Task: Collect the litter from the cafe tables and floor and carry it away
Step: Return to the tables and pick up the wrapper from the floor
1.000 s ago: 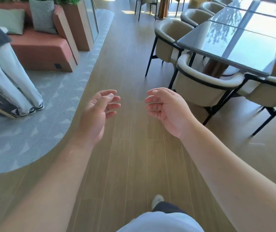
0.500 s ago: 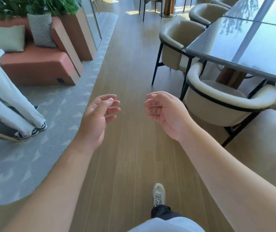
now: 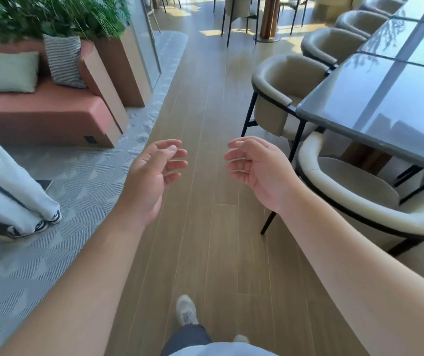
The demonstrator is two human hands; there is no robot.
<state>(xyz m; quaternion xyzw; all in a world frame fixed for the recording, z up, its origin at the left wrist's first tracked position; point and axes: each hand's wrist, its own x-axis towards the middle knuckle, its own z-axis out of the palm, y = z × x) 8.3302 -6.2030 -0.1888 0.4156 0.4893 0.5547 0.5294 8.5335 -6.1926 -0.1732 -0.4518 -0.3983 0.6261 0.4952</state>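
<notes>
Both my arms reach out over a wooden floor (image 3: 205, 104). My left hand (image 3: 151, 176) hangs in the air with its fingers loosely curled, holding nothing. My right hand (image 3: 259, 170) is level with it, about a hand's width to the right, fingers also loosely curled and holding nothing. No litter shows on the floor or on the dark glossy table (image 3: 385, 98) at the right.
Beige armchairs (image 3: 360, 196) with black legs line the table's near side. A terracotta sofa (image 3: 51, 111) with cushions and a planter stands at the left on a grey patterned carpet (image 3: 51, 253). Another person's white-trousered legs (image 3: 8, 196) stand at the far left. My own shoe (image 3: 186, 309) is below.
I have walked forward along the floor: the table, chairs and sofa have come closer. My hands keep the same loose pose in front of me.
</notes>
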